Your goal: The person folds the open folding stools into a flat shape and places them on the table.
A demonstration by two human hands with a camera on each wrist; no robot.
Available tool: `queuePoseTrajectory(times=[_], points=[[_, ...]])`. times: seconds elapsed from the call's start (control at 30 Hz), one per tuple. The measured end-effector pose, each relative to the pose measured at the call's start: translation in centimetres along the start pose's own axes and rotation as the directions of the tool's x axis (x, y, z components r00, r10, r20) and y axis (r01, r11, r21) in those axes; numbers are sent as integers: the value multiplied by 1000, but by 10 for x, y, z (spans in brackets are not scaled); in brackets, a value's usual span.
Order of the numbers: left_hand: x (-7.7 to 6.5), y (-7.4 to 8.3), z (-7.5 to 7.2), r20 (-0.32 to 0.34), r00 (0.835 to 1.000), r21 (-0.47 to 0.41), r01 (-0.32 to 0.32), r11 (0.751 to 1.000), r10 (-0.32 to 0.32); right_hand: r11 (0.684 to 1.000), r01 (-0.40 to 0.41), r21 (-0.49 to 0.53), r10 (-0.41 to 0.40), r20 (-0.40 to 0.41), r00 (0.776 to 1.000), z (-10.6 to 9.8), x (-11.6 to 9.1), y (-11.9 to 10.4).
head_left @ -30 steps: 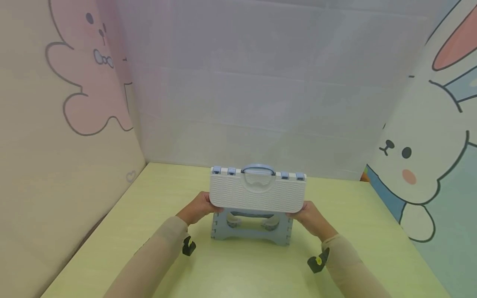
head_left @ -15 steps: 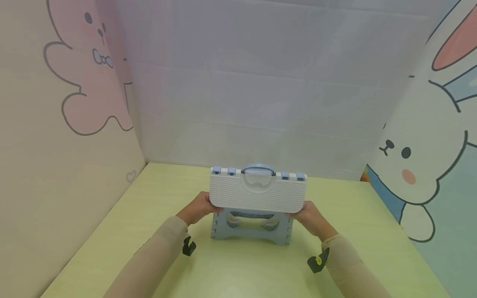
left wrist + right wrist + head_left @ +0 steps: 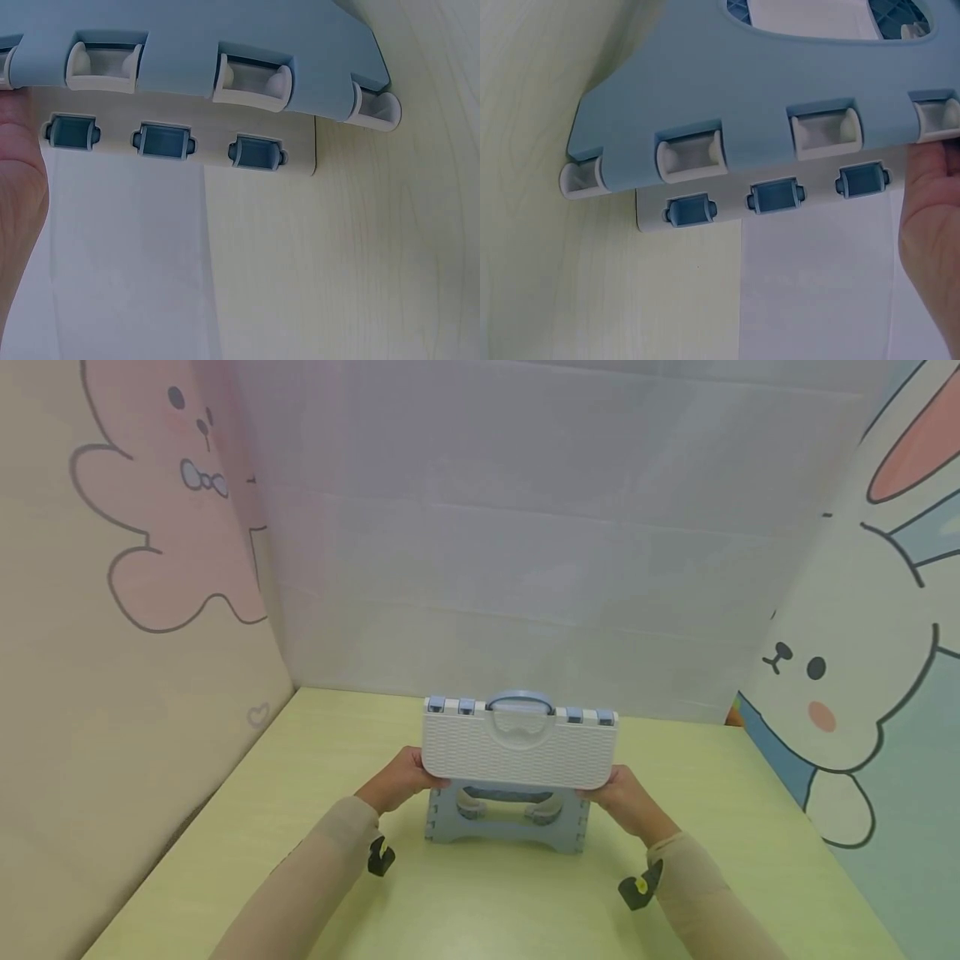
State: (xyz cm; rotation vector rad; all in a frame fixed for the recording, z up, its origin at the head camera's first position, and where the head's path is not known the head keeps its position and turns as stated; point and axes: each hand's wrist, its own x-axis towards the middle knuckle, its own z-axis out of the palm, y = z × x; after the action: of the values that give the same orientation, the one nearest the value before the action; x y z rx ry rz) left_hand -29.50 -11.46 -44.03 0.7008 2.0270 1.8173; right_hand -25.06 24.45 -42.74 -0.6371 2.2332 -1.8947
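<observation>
A folding step stool [image 3: 517, 750] with a white textured top, a blue carry handle and blue legs stands on the table in the head view. Its top slopes toward me, and the blue leg panel [image 3: 506, 835] shows beneath it. My left hand [image 3: 397, 779] grips the top's left end, fingers tucked under the edge. At the right end, my right hand [image 3: 626, 800] holds it the same way. Both wrist views show the blue leg panel [image 3: 180, 52] with its white hinges from close by; part of each hand is hidden there behind the stool.
The pale yellow-green table [image 3: 510, 910] meets a plain whitish back wall [image 3: 525, 543]. A cloth with a pink cartoon figure [image 3: 180, 543] hangs at the left, one with a white rabbit [image 3: 862, 693] at the right. A black camera mount [image 3: 637, 887] sits at the right wrist.
The stool and both hands stay in place. Only the left-hand cloth has shifted slightly to the left.
</observation>
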Motion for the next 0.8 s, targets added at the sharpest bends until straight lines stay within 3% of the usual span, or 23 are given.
queuePoseTrajectory(times=[0.63,0.8], points=[[3,-4,-2,19,1000,-15,-7,1000,8,998,-30,-64,29,-12,999,0,2,-1],[4,-3,-2,26,1000,-24,-13,1000,14,999,-30,-34,30,-7,1000,-1,2,0]])
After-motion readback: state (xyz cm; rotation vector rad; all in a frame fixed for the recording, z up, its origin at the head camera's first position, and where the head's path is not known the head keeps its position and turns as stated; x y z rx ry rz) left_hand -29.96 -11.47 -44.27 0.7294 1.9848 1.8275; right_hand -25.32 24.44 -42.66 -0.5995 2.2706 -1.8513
